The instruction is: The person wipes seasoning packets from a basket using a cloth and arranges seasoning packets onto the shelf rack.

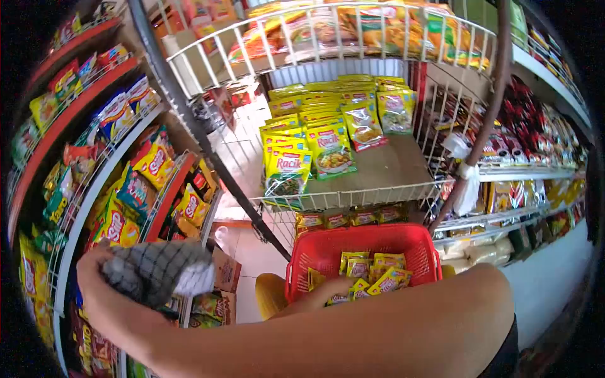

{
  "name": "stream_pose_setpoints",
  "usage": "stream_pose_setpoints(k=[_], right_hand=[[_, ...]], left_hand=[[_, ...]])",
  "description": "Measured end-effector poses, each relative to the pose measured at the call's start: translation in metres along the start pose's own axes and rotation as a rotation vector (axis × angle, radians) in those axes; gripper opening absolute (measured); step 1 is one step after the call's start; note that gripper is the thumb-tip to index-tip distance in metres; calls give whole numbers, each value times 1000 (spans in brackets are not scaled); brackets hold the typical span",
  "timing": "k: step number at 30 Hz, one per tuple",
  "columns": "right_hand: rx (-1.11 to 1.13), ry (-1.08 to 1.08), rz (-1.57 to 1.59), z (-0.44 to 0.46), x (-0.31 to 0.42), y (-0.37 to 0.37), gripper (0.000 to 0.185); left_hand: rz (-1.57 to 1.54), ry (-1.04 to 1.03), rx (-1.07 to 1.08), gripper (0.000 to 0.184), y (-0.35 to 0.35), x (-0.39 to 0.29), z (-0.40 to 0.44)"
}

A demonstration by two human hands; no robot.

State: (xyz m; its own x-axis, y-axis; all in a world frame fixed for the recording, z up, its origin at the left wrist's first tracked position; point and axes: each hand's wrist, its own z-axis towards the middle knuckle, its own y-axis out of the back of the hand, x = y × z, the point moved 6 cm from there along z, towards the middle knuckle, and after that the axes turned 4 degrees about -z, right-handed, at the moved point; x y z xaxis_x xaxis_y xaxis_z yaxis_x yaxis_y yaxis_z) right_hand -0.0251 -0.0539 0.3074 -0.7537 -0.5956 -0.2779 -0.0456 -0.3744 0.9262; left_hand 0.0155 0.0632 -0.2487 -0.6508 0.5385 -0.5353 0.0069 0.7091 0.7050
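My right arm reaches across the front of the view to the far left. There my right hand point(96, 261) is closed on a grey checked cloth point(154, 268), which hangs bunched beside the snack shelves. Under that arm, my left hand point(321, 293) is at the left side of a red basket point(365, 236), against small yellow packets point(389, 281) inside it. Its fingers are blurred and partly hidden, so its grip is unclear. Behind the basket, yellow Racik packets point(331, 148) stand in rows on a wire rack's cardboard-lined shelf point(394, 167).
Snack bags point(154, 160) fill tiered shelves on the left. Above the rack shelf is a wire basket point(340, 53) of orange packs. Dark rack posts point(208, 148) frame it. More goods line shelves point(504, 176) on the right. Cardboard boxes point(225, 271) sit low beside the basket.
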Motion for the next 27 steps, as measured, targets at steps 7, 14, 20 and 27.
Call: stream_pose_setpoints(k=[7,14,20,27], right_hand=[[-42,184,48,16,39,9,19],[-132,241,99,18,54,19,23],[-146,205,72,9,54,16,27],[-104,72,-131,-10,42,-12,32]], left_hand=[[42,270,288,34,58,-70,-77],[-168,150,-657,19,209,-175,-233],[-126,399,-1601,9,287,-264,-393],[-155,548,-1640,6,270,-297,-362]])
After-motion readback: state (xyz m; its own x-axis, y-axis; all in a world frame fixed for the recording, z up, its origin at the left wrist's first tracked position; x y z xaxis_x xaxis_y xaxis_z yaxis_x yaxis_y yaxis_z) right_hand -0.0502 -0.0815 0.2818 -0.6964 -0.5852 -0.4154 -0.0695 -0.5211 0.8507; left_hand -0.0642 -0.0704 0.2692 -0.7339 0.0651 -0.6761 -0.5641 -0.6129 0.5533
